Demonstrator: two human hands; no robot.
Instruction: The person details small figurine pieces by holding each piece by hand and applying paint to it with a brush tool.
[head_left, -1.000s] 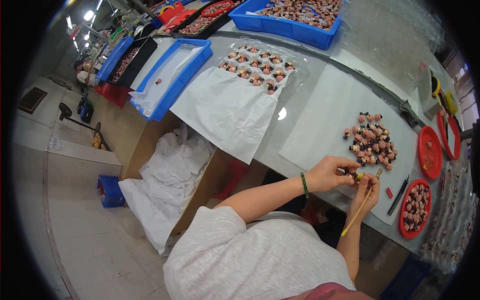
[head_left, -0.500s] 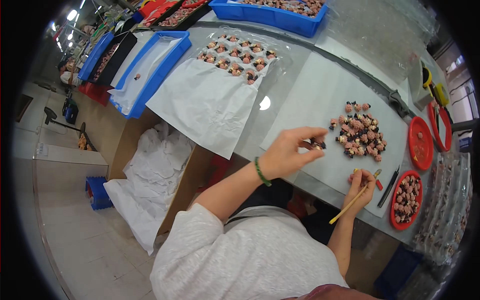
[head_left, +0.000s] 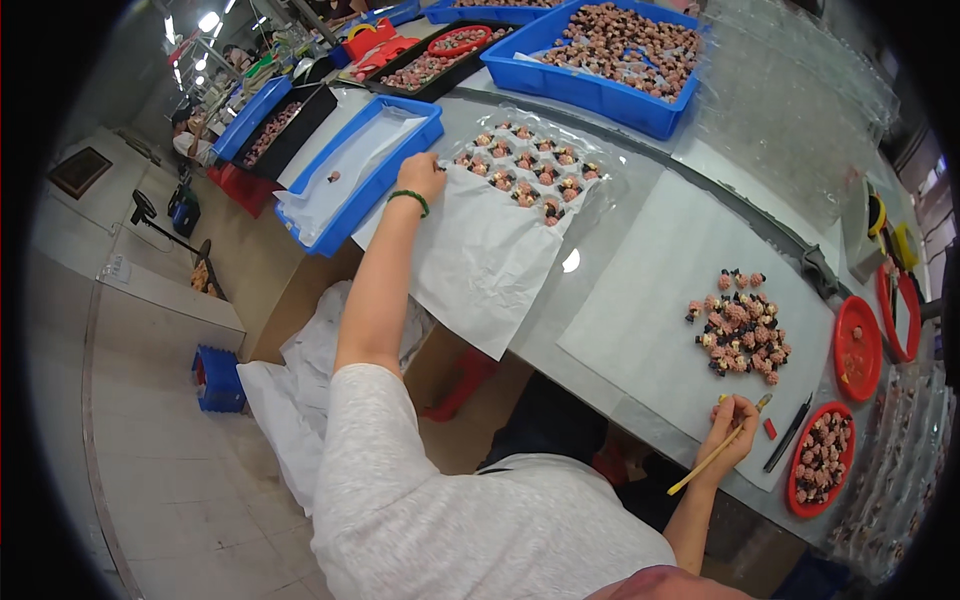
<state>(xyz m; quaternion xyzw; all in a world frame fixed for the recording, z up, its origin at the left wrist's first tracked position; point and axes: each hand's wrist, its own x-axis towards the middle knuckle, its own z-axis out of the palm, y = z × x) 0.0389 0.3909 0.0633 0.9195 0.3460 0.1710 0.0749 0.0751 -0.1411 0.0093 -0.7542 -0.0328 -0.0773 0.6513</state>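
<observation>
My left hand (head_left: 422, 176), a green beaded bracelet at its wrist, reaches far left to the edge of a clear blister tray (head_left: 612, 192) partly covered by white paper (head_left: 470, 250). Its fingers are closed, and a dark bit of a small figurine shows at the fingertips; the rest is hidden. Pink-and-black figurines (head_left: 525, 193) fill several of the tray's pockets. My right hand (head_left: 735, 430) is closed round a thin wooden-handled brush (head_left: 705, 468), with a small yellowish bit by its thumb. Beyond it, a pile of similar figurines (head_left: 742, 335) lies on a white sheet (head_left: 640, 300).
A lined blue tray (head_left: 432, 128) stands left of the blister tray, and a full blue bin (head_left: 600, 93) behind. At right are red dishes (head_left: 797, 480), a black pen-like tool (head_left: 790, 432) and stacked clear trays (head_left: 890, 470). Crumpled paper (head_left: 290, 400) lies below the table's left edge.
My left hand has swung from beside the figurine pile to the blister tray's far left edge, its arm now stretched out. My right hand still holds the brush. The whole view has shifted.
</observation>
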